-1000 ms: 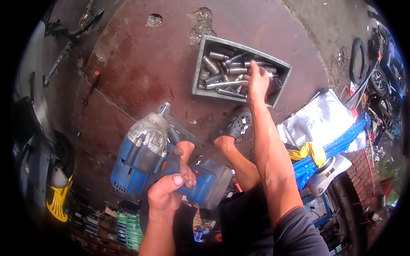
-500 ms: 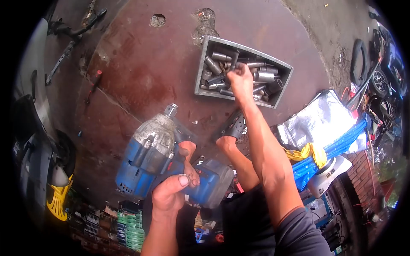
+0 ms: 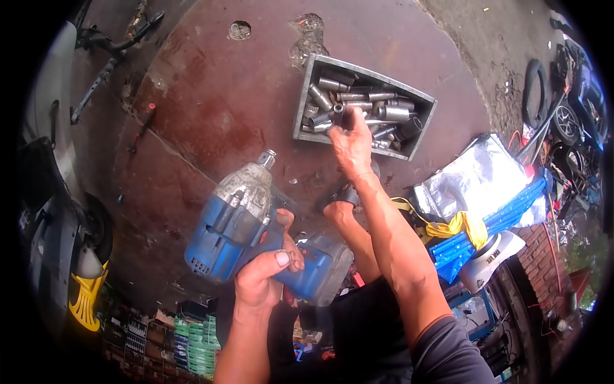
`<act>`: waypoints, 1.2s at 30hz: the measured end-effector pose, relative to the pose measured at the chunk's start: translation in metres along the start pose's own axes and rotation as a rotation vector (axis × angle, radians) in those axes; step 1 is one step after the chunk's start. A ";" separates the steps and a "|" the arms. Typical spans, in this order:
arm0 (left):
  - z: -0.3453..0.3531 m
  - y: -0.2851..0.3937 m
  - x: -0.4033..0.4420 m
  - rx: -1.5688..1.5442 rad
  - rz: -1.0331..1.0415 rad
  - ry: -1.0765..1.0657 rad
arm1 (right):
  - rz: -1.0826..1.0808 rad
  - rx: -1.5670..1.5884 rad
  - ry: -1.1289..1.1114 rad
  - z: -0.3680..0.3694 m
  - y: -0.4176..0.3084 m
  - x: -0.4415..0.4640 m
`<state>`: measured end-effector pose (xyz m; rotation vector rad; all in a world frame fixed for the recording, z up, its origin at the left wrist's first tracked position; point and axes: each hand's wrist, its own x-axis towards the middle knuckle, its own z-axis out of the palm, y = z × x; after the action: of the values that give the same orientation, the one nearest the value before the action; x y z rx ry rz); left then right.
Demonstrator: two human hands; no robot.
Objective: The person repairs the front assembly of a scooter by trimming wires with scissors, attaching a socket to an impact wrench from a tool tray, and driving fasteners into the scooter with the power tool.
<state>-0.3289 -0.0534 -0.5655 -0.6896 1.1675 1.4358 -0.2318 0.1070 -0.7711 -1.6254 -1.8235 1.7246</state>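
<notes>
A blue and grey cordless impact wrench (image 3: 233,224) is gripped by its handle in my left hand (image 3: 265,269), its bare square drive pointing up. My right hand (image 3: 352,142) is over the near side of a grey metal box (image 3: 302,105), its fingers closed round a dark metal socket (image 3: 340,112) whose open end shows beside the fingers. Several silver and dark sockets (image 3: 393,113) lie jumbled in the box. Part of the socket is hidden by my fingers.
A red-handled screwdriver (image 3: 147,115) lies on the floor at the left. To the right are a silver sheet (image 3: 460,176), a blue folded umbrella (image 3: 511,208) with yellow cloth, and a tire (image 3: 535,96). A grey vehicle (image 3: 57,192) stands at the far left.
My right hand has moved left and toward me from inside the box, with the dark socket now in its fingers. The impact wrench has shifted slightly right and up in my left hand.
</notes>
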 end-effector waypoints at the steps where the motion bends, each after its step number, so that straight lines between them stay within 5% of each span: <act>1: 0.000 0.001 0.000 0.003 0.000 -0.001 | -0.048 -0.038 0.032 -0.002 0.002 0.008; 5: -0.003 0.000 0.000 -0.005 0.013 0.003 | -0.278 -0.379 0.350 -0.031 0.028 0.033; 7: -0.004 0.001 -0.001 -0.005 0.013 0.000 | 0.203 -0.578 0.238 -0.063 0.037 0.028; 11: -0.005 0.004 0.000 -0.009 0.024 -0.011 | 0.448 -1.011 -0.039 -0.098 0.070 0.005; 25: -0.005 0.003 0.001 0.023 -0.004 -0.028 | 0.593 -0.885 -0.023 -0.063 0.063 0.013; 28: -0.006 0.003 0.002 0.040 -0.004 -0.038 | 0.555 -0.807 0.038 -0.071 0.070 0.017; 31: 0.002 0.009 0.002 0.025 -0.033 -0.007 | 0.248 -0.835 -0.018 -0.078 0.087 0.017; 36: 0.011 0.027 0.011 0.049 0.021 -0.054 | 0.193 -0.503 -0.079 -0.104 0.072 0.027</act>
<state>-0.3551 -0.0362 -0.5642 -0.6030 1.1675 1.4305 -0.1271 0.1731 -0.8082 -1.9925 -2.3503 1.4904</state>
